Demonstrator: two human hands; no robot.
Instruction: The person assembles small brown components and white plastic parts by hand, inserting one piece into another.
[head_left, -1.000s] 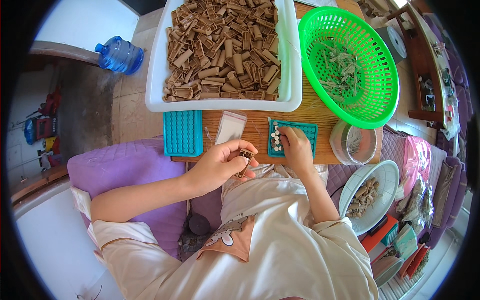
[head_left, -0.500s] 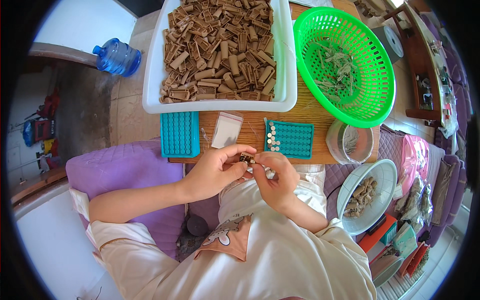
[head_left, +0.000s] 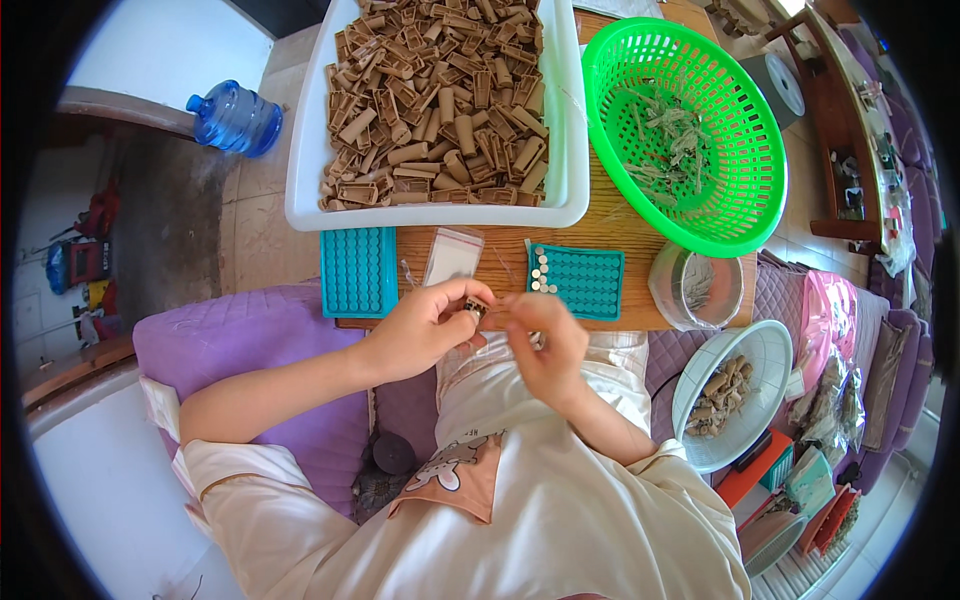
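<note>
Head view: the left hand [head_left: 428, 322] has its grip clamped on a small brown casing [head_left: 478, 306] near the wooden surface's [head_left: 505, 263] edge; the right hand [head_left: 549, 345] is just beside, whether its grip holds anything unclear.

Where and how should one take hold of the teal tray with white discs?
Probably by the right short side of the teal tray, coming from the right: the oblong tray lies flat, and the white discs gather at its left end, away from the grip.
</note>
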